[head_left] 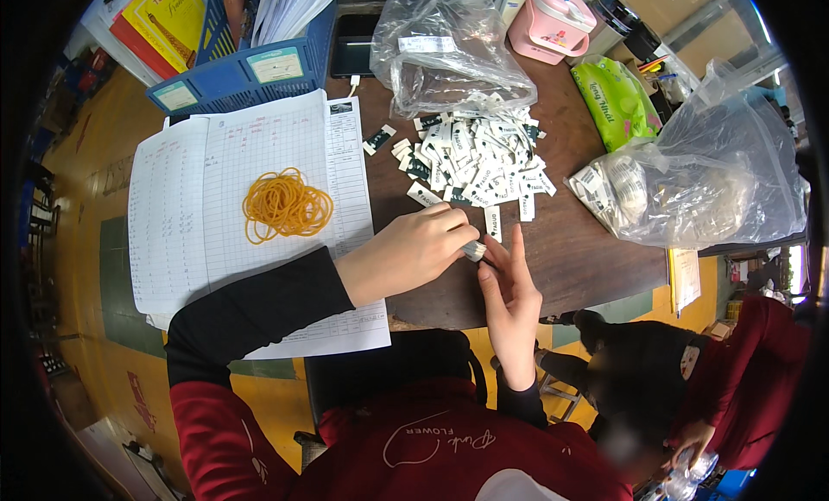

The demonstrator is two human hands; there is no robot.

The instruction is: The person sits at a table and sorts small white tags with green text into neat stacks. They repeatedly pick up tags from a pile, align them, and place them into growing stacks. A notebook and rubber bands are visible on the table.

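Observation:
A small bundle of white fabric labels (pixel 473 250) sits between my hands near the front of the table. My left hand (pixel 413 249) is closed on it, fingers bent over it from the left. Beside the bundle's right end, my right hand (pixel 513 304) has its fingers stretched and thumb apart; whether a fingertip touches the bundle is hard to see. Just beyond lies a loose pile of white and dark green labels (pixel 479 156). One label (pixel 493 224) lies at the pile's near edge, close to my right fingertips.
Orange rubber bands (pixel 287 206) lie on an open notebook (pixel 173 216) at left. Behind are a blue basket (pixel 233 82), a phone (pixel 352 45), a clear plastic bag (pixel 440 56) and a pink container (pixel 550 25). A bag of label bundles (pixel 682 195) stands right; another person (pixel 734 380) is nearby.

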